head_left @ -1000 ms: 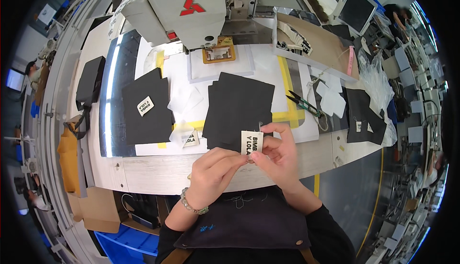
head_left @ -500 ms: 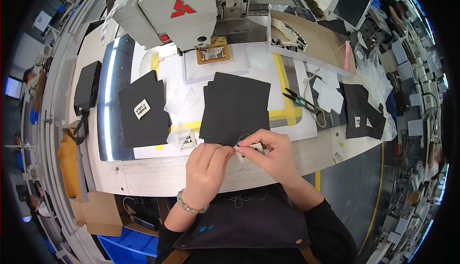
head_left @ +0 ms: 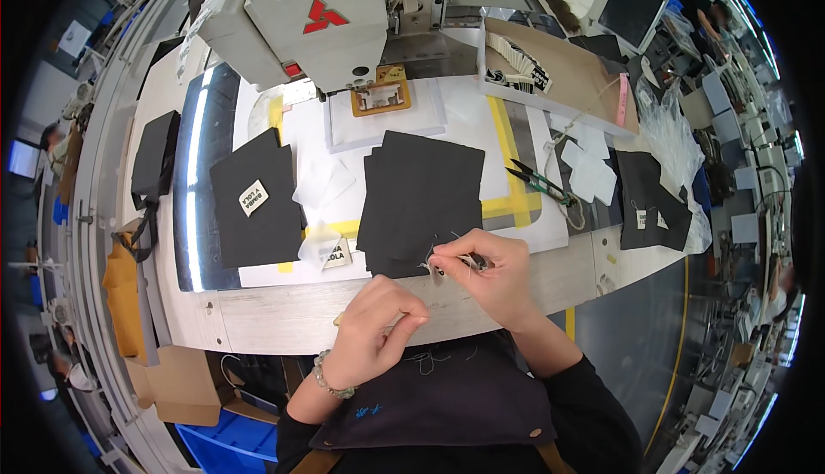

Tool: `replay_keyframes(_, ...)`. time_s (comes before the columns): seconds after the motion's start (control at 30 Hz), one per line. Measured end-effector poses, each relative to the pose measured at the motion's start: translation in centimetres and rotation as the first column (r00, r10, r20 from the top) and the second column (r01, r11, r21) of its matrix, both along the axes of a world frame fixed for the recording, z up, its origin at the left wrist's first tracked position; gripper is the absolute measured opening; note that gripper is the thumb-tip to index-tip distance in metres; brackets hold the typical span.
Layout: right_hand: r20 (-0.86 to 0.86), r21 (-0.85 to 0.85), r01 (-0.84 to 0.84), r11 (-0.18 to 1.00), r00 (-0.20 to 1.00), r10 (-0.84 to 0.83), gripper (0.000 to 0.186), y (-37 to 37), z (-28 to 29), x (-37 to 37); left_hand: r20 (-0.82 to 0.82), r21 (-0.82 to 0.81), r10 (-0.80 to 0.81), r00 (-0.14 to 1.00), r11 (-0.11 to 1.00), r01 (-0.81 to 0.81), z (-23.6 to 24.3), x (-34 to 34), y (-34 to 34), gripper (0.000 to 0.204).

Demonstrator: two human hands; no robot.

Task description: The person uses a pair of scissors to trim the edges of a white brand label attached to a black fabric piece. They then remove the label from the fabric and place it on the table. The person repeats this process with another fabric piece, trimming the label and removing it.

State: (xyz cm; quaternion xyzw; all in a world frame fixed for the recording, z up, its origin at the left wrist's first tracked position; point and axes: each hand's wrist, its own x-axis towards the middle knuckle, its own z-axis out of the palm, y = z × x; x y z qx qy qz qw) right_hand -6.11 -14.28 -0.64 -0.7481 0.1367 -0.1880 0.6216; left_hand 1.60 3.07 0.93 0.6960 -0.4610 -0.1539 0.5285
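My right hand (head_left: 494,275) pinches a small cream fabric label (head_left: 436,273) with loose threads, over the near right corner of a stack of black fabric pieces (head_left: 423,195). Part of the label is hidden behind the fingers. To its left and nearer me, my left hand (head_left: 374,324) is closed, thumb and forefinger brought together. A pale edge shows beside that hand's outer side; what the fingers hold, if anything, is too small to tell. Another cream label (head_left: 336,254) with dark print lies partly under translucent backing pieces (head_left: 314,244) between the two black stacks.
A second black stack (head_left: 258,233) with a label on top (head_left: 253,198) lies left. Behind stands a white sewing machine head (head_left: 318,27) with a yellow clamp frame (head_left: 381,98). Thread snips (head_left: 537,182) lie right, below a cardboard tray of labels (head_left: 593,100). Black pieces (head_left: 650,203) rest far right.
My hands have parted: the left has drawn back toward me and away from the label. The right stays near the stack's corner, still pinching the label, now turned differently.
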Motion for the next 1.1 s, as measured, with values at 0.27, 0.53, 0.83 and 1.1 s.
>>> replay_keyframes(0.27,-0.074,0.331,-0.326,0.885,0.926,0.369,0.013,-1.2,0.0,-0.4,-0.634,-0.165,-0.175,0.753,0.982,0.089,-1.5,-0.3,0.9,0.002)
replay_keyframes(0.53,0.031,0.102,0.015,0.995,0.999,-0.018,0.011,-4.6,-0.1,-1.0,-0.668,0.001,-0.185,0.721,0.968,0.25,-3.0,-1.0,2.4,0.006)
replay_keyframes(0.83,0.014,0.055,0.001,0.998,1.0,-0.001,0.015,0.5,-0.1,-1.7,-0.098,0.343,-0.071,0.993,0.934,0.1,-1.2,0.2,1.9,0.037)
replay_keyframes(1.1,0.137,0.131,0.059,0.99,0.988,-0.076,0.021,2.5,-0.7,-2.3,0.127,-0.035,0.323,0.938,0.946,-0.321,-2.1,-0.6,-0.6,0.026)
